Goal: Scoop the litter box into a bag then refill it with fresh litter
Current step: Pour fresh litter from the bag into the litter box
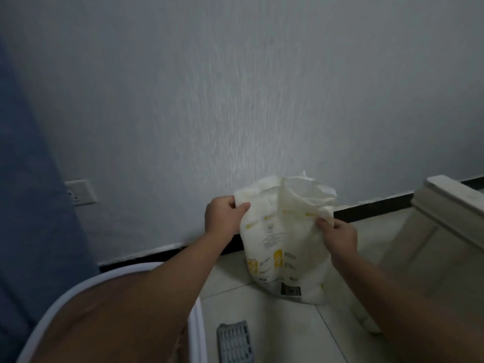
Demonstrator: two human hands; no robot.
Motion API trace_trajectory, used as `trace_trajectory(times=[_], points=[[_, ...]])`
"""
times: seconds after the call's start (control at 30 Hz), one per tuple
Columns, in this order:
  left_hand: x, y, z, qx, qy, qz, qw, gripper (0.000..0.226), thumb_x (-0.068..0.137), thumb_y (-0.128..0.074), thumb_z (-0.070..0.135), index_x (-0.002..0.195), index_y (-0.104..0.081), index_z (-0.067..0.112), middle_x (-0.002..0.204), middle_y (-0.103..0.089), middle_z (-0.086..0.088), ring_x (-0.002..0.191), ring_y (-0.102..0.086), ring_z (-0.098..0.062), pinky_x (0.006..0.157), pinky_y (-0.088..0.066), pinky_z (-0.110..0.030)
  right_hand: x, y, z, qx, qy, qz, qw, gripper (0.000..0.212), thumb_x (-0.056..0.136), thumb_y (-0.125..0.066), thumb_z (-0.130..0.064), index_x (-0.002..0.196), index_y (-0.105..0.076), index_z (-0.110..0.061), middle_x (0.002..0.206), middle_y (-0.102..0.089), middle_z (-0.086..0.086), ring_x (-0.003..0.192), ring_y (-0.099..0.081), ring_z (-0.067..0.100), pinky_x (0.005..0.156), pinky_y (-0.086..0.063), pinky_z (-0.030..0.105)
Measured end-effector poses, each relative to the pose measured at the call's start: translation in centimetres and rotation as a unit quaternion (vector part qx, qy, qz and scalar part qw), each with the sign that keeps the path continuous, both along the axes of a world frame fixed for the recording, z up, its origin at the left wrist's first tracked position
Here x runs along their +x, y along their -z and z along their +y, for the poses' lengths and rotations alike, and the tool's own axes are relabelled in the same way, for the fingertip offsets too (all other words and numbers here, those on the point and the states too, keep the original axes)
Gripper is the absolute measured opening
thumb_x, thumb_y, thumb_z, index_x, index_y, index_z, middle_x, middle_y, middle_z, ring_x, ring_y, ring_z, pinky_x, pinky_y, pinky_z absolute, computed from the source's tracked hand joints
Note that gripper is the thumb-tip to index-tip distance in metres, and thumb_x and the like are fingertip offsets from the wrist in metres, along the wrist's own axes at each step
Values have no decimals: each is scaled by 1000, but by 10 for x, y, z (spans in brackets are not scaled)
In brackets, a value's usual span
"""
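Note:
A white litter bag (pixel 280 239) with yellow print stands on the tiled floor against the wall, its top crumpled and open. My left hand (pixel 222 218) grips the bag's upper left edge. My right hand (pixel 337 237) pinches the bag's right side a little lower. The white-rimmed litter box (pixel 195 328) sits at the lower left, mostly hidden under my left forearm. A grey slotted scoop (pixel 234 341) lies on the floor just right of the box.
A pale wall with a black skirting board (pixel 372 209) runs behind the bag. A wall socket (pixel 80 192) sits at the left beside a blue curtain (pixel 34 205). A beige cabinet (pixel 445 231) stands at the right.

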State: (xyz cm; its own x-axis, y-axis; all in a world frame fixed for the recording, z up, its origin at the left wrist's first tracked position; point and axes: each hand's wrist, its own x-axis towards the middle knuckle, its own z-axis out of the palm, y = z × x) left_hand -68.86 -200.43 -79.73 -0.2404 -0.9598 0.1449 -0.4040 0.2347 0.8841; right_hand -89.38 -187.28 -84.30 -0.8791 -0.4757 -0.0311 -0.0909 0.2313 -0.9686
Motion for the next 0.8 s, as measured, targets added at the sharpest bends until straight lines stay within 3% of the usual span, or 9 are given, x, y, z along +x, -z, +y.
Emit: trace_trajectory(times=[0.07, 0.17, 0.23, 0.37, 0.53, 0.67, 0.8], points=[[-5, 8, 2, 2, -3, 28, 1000, 15, 81, -78, 28, 74, -74, 15, 75, -74, -2, 71, -70, -19, 63, -56, -34, -1, 2, -3, 1, 0, 10, 1000, 15, 87, -68, -20, 74, -68, -14, 77, -66, 12, 80, -65, 34, 77, -53, 41], [-8, 17, 9, 8, -11, 47, 999, 20, 80, -79, 29, 72, -74, 11, 70, -72, -1, 68, -69, -19, 63, -56, -37, -4, 5, 3, 0, 4, -4, 1000, 16, 87, -68, -18, 72, -66, -18, 75, -66, 9, 80, -65, 33, 75, -53, 37], [-8, 20, 15, 10, -8, 52, 999, 20, 80, -79, 29, 70, -73, 12, 67, -71, 1, 65, -67, -17, 61, -55, -35, -5, 6, 9, 4, 0, -6, 1000, 19, 87, -68, -18, 69, -65, -19, 74, -66, 9, 78, -65, 32, 77, -55, 42], [-3, 19, 23, 1, -11, 45, 999, 23, 80, -79, 30, 70, -71, 10, 66, -70, 1, 61, -63, -13, 60, -54, -33, -5, 4, 17, 4, -22, 1, 1000, 11, 89, -66, -20, 78, -67, -18, 80, -69, 7, 81, -66, 29, 83, -56, 47], [9, 23, 36, -15, -17, 24, 999, 21, 82, -77, 32, 72, -71, 14, 68, -69, 7, 67, -66, -11, 66, -52, -28, 2, 1, 33, 3, -35, 39, 999, 19, 93, -58, -27, 79, -70, -21, 78, -71, 8, 78, -68, 29, 76, -58, 45], [22, 26, 54, -30, -34, 32, 998, 14, 84, -75, 33, 78, -73, 21, 71, -68, 12, 72, -65, -6, 70, -52, -24, 6, -2, 49, 3, -36, 40, 999, 22, 95, -57, -29, 100, -72, -14, 85, -71, 0, 86, -67, 21, 80, -56, 37], [43, 30, 85, -51, -46, 3, 998, 21, 93, -62, 34, 87, -73, 17, 79, -69, 7, 79, -66, -12, 69, -48, -25, 25, -2, 72, 5, -46, 26, 999, 34, 97, -54, -30, 125, -61, -12, 115, -66, 3, 107, -61, 22, 94, -51, 39]])
